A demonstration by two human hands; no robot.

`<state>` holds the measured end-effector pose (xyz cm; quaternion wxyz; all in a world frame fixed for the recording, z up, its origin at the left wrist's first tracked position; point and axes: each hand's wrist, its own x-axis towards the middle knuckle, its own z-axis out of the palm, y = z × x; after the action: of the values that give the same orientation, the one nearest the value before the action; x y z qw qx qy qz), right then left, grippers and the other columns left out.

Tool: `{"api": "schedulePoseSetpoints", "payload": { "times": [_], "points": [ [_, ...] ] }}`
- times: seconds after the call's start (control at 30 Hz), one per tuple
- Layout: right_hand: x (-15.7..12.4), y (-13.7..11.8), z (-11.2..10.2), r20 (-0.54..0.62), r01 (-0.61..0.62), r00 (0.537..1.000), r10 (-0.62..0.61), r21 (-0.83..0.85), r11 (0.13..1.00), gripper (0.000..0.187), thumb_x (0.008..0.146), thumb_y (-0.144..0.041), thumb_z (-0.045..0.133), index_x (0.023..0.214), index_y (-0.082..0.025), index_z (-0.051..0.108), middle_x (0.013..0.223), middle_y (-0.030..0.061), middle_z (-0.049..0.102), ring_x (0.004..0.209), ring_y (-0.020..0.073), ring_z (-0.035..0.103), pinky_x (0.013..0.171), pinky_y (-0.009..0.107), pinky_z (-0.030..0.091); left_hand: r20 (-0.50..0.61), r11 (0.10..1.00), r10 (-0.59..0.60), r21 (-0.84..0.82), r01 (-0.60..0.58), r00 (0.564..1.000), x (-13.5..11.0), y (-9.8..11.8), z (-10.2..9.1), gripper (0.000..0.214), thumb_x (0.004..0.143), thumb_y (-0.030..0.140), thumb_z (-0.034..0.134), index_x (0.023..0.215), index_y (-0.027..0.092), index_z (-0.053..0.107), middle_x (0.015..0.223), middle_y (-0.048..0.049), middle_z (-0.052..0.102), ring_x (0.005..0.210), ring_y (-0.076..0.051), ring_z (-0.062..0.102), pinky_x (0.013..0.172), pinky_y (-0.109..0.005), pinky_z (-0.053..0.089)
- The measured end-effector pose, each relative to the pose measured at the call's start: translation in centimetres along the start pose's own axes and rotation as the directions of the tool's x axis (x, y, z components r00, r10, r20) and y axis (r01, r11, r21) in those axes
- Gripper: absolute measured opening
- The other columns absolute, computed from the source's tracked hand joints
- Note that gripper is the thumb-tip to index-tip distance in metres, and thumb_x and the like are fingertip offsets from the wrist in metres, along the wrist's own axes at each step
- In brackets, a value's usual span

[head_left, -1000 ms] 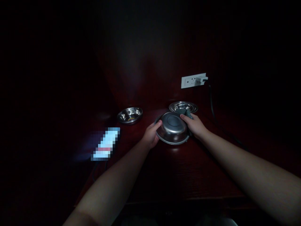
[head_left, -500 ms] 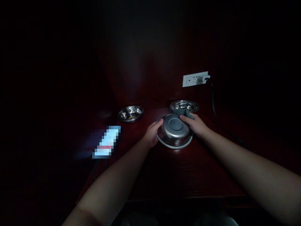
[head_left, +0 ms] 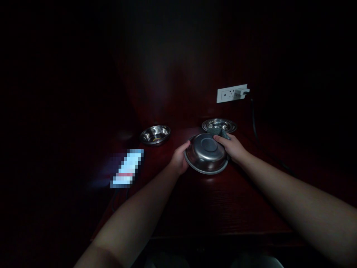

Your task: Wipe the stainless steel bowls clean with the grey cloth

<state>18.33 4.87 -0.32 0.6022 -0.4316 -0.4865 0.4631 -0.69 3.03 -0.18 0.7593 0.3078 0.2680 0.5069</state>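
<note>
A: Head view. Principal item?
B: Steel bowl (head_left: 206,152), one, upside down, base toward the viewer. It sits over the bench (head_left: 220,208), well back from the front edge; rim contact with the surface cannot be told. Clock directions run from this bowl.
A: Hands?
B: Two, apart, clamped on opposite sides of the bowl. Left hand (head_left: 180,158), nine o'clock, thumb at the rim, other fingers mostly hidden. Right hand (head_left: 233,147), three o'clock, pinching a grey-green cloth (head_left: 216,131) to the bowl's far side.
A: Surroundings?
B: Steel dish (head_left: 155,134), open side up, yellow patch inside, ten o'clock, apart from the bowl. Ringed dish (head_left: 205,125), one o'clock, close behind the cloth; contact cannot be told. Lit screen (head_left: 126,168), pixelated, nearly nine o'clock, near the bench's left edge.
A: Fixtures?
B: White socket plate (head_left: 227,94) on the wall, one o'clock; plug (head_left: 243,92) inserted; dark cable (head_left: 253,121) descending at two o'clock.
A: Room for moving?
B: Widest at six o'clock: dark red surface between the forearms, down to the front edge. Tightest at one o'clock, by the ringed dish. At ten, a moderate gap.
</note>
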Motion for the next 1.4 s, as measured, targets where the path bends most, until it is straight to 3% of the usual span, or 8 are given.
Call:
{"api": "schedulePoseSetpoints", "payload": {
  "times": [0.17,0.37,0.7,1.1,1.4],
  "points": [
    [0.0,-0.2,0.2,-0.109,0.029,0.994,-0.024,0.051,0.998,0.027,0.064,-0.039,0.073,0.082,-0.018,0.068,0.073,0.0017,0.071,0.071,0.0191,0.066,0.072,0.032,0.051,0.059,0.989,0.142,-0.043,-0.14,0.988,-0.5,0.3,0.2,0.027,0.081,0.021,0.055,0.107,0.015,0.061,0.094,-0.0054,0.07,0.094,-0.018,0.064,0.094,-0.034,0.045],
    [0.1,-0.3,-0.1,-0.148,0.057,0.987,-0.062,-0.04,0.998,0.029,0.065,-0.038,0.072,0.084,-0.017,0.068,0.076,0.0022,0.071,0.071,0.0191,0.065,0.07,0.032,0.05,0.029,0.995,0.038,0.091,-0.04,0.999,-0.2,-0.4,-0.2,0.028,0.08,0.021,0.058,0.108,0.017,0.057,0.093,-0.0072,0.069,0.08,-0.017,0.066,0.082,-0.037,0.051],
    [-0.1,-0.3,-0.3,-0.03,0.147,0.988,-0.154,-0.169,0.975,0.033,0.068,-0.042,0.069,0.088,-0.017,0.067,0.085,0.0039,0.071,0.077,0.0209,0.065,0.074,0.033,0.049,-0.048,0.992,0.098,0.09,-0.093,0.994,0.2,-0.5,0.1,0.023,0.083,0.028,0.055,0.101,0.013,0.059,0.09,-0.0101,0.069,0.084,-0.02,0.067,0.086,-0.039,0.051],
    [-0.4,-0.4,-0.3,0.1,0.121,0.989,-0.108,-0.131,0.984,0.026,0.069,-0.04,0.068,0.085,-0.018,0.066,0.078,0.0012,0.07,0.069,0.0172,0.063,0.07,0.031,0.049,-0.123,0.993,0.102,0.07,-0.094,0.987,0.9,-1.0,-0.2,0.028,0.079,0.033,0.06,0.099,0.013,0.063,0.091,-0.0099,0.07,0.091,-0.021,0.065,0.09,-0.038,0.048],
    [-0.5,-0.5,-0.3,0.147,0.133,0.983,-0.112,-0.137,0.982,0.027,0.07,-0.04,0.068,0.086,-0.019,0.067,0.084,0.002,0.071,0.075,0.0193,0.065,0.078,0.035,0.049,-0.181,0.994,0.088,0.073,-0.076,0.98,0.8,-0.9,0.2,0.025,0.079,0.031,0.061,0.096,0.014,0.064,0.086,-0.0092,0.071,0.088,-0.021,0.066,0.088,-0.037,0.048]
  ]
}}
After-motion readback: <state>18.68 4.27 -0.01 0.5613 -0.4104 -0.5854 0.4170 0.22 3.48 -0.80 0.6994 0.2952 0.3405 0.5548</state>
